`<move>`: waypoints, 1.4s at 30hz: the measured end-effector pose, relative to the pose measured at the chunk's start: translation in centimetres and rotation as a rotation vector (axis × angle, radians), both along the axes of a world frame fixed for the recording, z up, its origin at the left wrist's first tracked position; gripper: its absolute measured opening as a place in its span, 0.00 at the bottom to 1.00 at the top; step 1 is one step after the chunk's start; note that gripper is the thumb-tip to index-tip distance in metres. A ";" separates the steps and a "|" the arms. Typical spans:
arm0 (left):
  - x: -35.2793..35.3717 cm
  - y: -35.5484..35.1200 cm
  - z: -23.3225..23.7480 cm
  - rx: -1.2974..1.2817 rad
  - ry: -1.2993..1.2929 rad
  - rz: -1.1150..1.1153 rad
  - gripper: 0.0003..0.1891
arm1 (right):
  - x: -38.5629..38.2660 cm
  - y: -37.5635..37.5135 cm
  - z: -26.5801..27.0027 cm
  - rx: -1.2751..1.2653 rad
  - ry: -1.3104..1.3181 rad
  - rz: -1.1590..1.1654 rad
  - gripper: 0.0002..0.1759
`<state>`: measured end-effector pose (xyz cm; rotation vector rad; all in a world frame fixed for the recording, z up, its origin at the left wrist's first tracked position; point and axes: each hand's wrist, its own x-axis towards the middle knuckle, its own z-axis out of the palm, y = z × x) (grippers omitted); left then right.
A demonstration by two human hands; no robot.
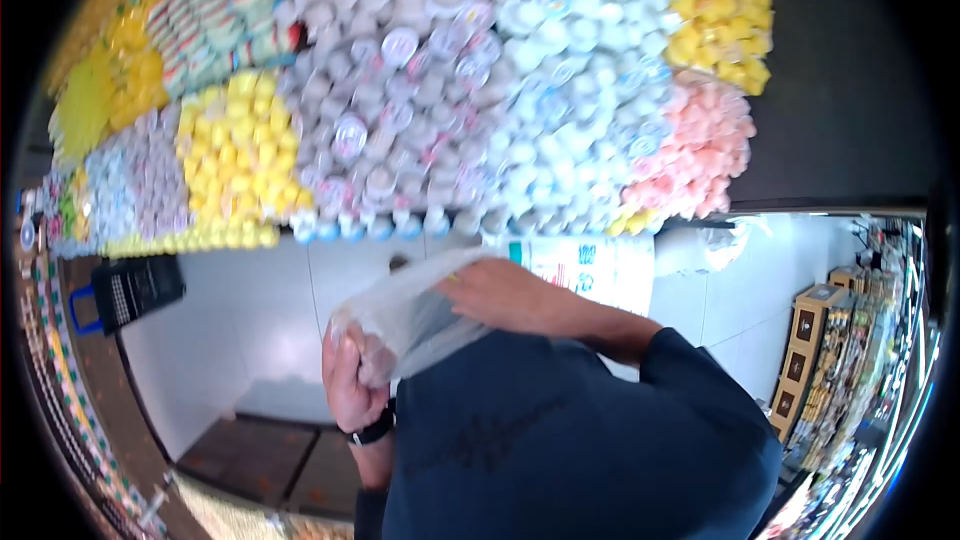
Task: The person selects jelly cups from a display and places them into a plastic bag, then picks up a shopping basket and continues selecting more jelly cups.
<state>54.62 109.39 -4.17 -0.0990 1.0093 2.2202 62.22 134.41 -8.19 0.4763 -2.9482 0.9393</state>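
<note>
Dark T-shirt (580,430) nearest. Left hand (355,380), black wristband (373,428) below it, grasps one end of translucent plastic bag (420,315) just ahead of shirt; right hand (492,292) at other end, fingers partly hidden, grip can't tell. Beyond: pale floor (240,340), then heaped grey packs (400,90), yellow packs (240,135).

Plastic bag (418,305) — milky white; shirt (590,430) — dark blue

Dark display counter (840,100) under heaped grey packs (390,80), pale blue packs (570,90), yellow packs (240,140) and pink packs (698,150).
</note>
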 end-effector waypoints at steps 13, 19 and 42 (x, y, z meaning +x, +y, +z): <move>-0.7 0.0 -1.9 0.100 -0.002 -0.086 0.19 | -1.4 9.8 7.0 -0.071 0.026 -0.320 0.18; 0.2 2.8 1.1 -0.253 -0.057 0.278 0.08 | -5.5 20.9 9.2 -0.170 0.313 -0.660 0.14; 0.6 1.4 -0.6 -0.134 0.029 0.278 0.08 | -25.9 44.4 16.3 0.496 0.541 -1.119 0.19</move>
